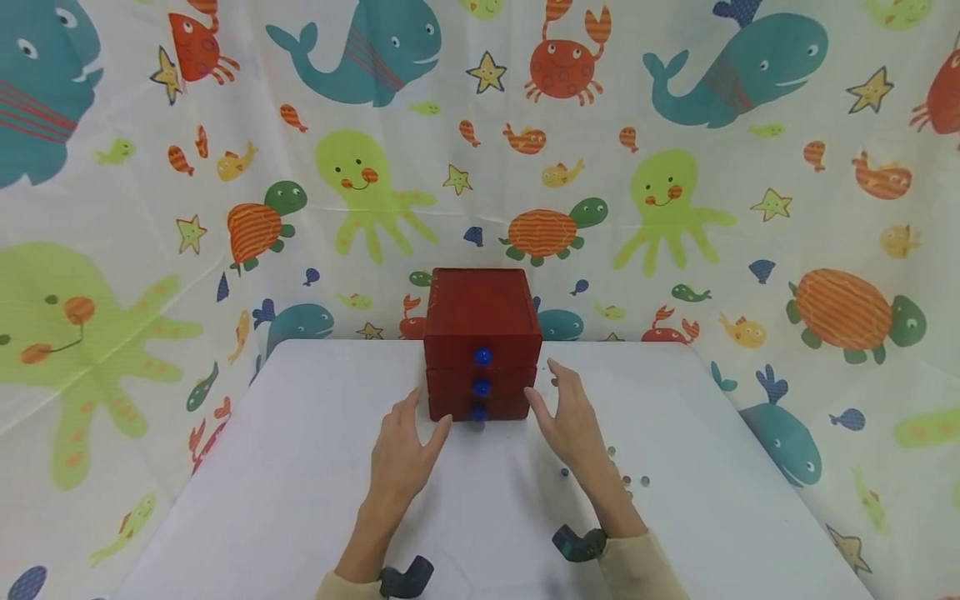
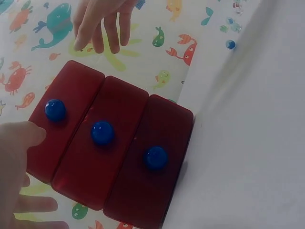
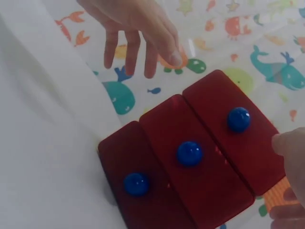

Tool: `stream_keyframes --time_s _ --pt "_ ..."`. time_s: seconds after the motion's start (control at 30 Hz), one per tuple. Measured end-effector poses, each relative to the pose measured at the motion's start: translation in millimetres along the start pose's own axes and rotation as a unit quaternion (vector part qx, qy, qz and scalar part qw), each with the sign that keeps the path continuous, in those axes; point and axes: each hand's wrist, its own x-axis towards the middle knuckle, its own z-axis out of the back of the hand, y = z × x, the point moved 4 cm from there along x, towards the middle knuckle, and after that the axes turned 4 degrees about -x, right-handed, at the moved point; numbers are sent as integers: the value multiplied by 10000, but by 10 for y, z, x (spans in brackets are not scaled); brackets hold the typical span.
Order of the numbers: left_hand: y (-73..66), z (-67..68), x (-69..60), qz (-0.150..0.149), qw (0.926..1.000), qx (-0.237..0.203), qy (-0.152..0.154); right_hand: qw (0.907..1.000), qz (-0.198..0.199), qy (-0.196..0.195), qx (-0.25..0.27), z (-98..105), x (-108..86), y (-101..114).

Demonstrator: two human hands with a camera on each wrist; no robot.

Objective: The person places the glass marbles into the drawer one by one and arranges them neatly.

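Red drawer box [image 1: 480,325] btwn L hand [image 1: 401,450] & R hand [image 1: 573,425]; both loosely spread, holding nothing. Prob. reach step; grip'd need hands closing inward.

"What's the surface?"
"A white table [image 1: 285,467]."
"And what's on it?"
"A red box [image 1: 483,308], upright near the far edge, and small marbles [image 1: 645,481] scattered nearer, toward the right."
"All alike?"
"No, one's blue, others look greenish."
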Motion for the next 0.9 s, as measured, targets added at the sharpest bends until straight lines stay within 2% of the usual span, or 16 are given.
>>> stream_keyframes --time_s 0.23,0.47,0.67,0.9 --pt "-103 -10 51 -171 9996 -227 -73 9997 -96 -10 207 -24 116 3" --pt "-207 -3 109 -497 9975 -432 -275 9994 146 -116 285 -30 275 38" --pt "-283 -32 168 -606 9957 -673 -215 9989 165 -191 386 -36 344 12" --pt "-350 -58 246 -647 9944 -819 -146 9991 120 -46 409 -83 376 18"
